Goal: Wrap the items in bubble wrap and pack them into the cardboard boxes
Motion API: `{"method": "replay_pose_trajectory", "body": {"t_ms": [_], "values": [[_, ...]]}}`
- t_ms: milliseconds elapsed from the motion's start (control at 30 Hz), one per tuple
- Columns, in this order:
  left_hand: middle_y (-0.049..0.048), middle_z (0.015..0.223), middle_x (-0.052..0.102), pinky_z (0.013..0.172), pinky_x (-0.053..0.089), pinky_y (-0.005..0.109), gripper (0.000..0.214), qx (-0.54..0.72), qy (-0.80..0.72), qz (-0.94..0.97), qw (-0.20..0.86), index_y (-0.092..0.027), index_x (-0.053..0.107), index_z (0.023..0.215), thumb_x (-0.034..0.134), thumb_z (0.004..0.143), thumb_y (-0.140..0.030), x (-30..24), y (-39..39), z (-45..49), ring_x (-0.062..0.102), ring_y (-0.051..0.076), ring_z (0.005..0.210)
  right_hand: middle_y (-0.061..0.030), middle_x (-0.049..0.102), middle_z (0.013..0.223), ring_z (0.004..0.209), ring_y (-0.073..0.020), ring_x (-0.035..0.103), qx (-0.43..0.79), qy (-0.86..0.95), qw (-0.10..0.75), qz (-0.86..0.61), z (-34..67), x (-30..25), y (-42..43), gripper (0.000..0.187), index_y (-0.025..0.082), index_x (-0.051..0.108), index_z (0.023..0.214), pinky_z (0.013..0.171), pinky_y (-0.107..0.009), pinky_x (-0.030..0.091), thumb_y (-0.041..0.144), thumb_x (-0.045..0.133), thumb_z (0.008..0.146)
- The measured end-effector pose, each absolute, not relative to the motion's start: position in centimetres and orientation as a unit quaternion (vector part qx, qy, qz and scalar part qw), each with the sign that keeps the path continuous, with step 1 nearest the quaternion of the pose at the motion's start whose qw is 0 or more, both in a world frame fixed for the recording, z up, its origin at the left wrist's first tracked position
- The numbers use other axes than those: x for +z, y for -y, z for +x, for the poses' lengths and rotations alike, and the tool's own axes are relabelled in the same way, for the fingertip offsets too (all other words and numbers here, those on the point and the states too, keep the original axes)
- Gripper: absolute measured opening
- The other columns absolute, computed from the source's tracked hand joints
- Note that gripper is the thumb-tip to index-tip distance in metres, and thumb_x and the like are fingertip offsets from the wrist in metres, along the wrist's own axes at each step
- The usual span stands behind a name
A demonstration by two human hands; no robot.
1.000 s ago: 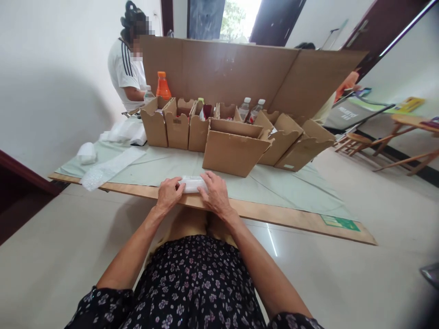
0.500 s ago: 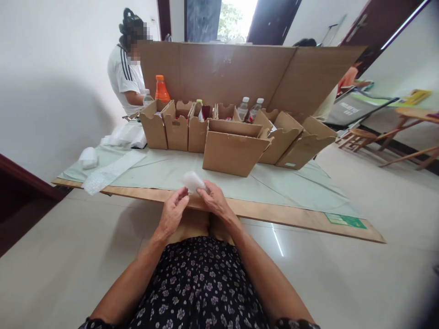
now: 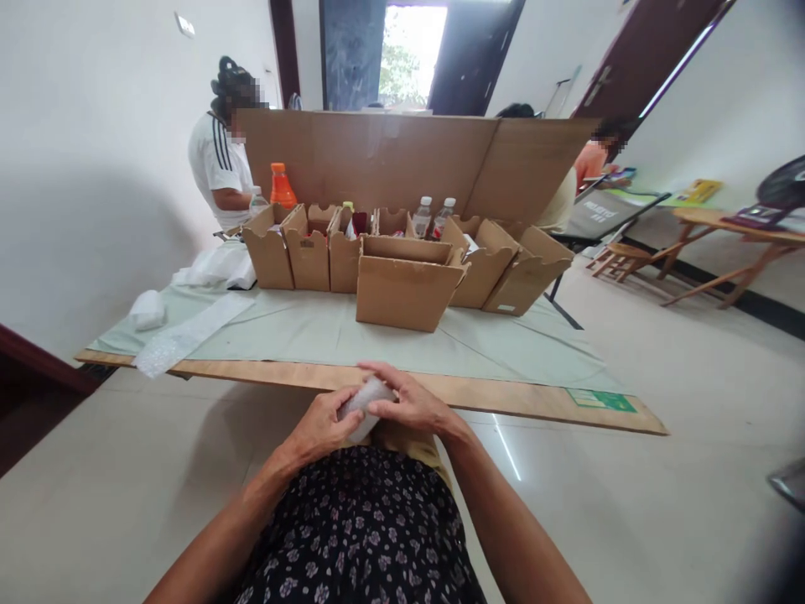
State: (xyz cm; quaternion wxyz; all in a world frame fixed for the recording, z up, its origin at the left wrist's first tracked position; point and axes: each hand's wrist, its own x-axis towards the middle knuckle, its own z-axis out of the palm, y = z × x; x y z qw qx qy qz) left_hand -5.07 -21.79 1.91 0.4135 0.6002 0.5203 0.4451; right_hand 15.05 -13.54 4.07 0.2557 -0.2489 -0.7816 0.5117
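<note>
A small whitish bundle, seemingly rolled bubble wrap (image 3: 371, 401), is between my two hands just in front of the table's near edge. My left hand (image 3: 327, 426) grips its left side, thumb lying across the near face. On the other side, my right hand (image 3: 413, 401) holds it with the thumb against it and the fingers over the top. What is inside the bundle, if anything, cannot be seen. A flat strip of bubble wrap (image 3: 189, 335) lies on the cloth to the left, its end hanging over the table edge. Beside it is a white roll (image 3: 148, 310).
Several open cardboard boxes (image 3: 402, 294) stand across the table, before an upright cardboard sheet (image 3: 402, 151). An orange bottle (image 3: 283, 189) and clear bottles (image 3: 422, 216) rise behind them. A person in white (image 3: 220, 164) sits at the far left. Stools and a wooden table (image 3: 735, 226) are at right.
The bundle has come down and closer to my body. My left hand, earlier apart from it, now grips it together with my right hand. The view has shifted slightly.
</note>
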Motion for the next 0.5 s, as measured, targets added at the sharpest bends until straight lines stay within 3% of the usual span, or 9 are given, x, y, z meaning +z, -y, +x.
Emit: {"method": "replay_pose_trajectory", "body": {"t_ms": [133,233,500], "values": [[0.0040,0.098,0.077,0.074,0.050,0.029,0.034,0.365,-0.510,0.640,0.444,-0.019,0.076,0.110,0.065,0.085,-0.039,2.4,20.9,-5.1,0.066,0.021,0.084,-0.0079,0.074,0.118,0.106,-0.0238,0.066,0.500,0.808,0.198,-0.241,17.2,5.5,13.4,0.035,0.020,0.073,0.121,0.097,-0.039,0.049,0.038,0.069,0.091],[0.0045,0.096,0.075,0.071,0.049,0.028,0.037,0.346,-0.511,0.632,0.469,-0.018,0.074,0.107,0.065,0.084,-0.046,2.5,19.9,-5.0,0.064,0.020,0.082,-0.0055,0.073,0.107,0.094,-0.0202,0.063,0.543,0.769,0.217,-0.257,18.1,5.3,13.2,0.039,0.019,0.073,0.117,0.084,-0.032,0.049,0.045,0.073,0.088],[0.0062,0.101,0.075,0.079,0.054,0.030,0.037,0.315,-0.447,0.671,0.500,-0.019,0.074,0.109,0.066,0.087,-0.048,3.6,16.5,-5.0,0.067,0.022,0.090,0.0007,0.065,0.083,0.074,-0.0143,0.055,0.615,0.702,0.204,-0.295,19.8,6.1,10.6,0.038,0.018,0.070,0.099,0.070,-0.026,0.044,0.052,0.076,0.084]]}}
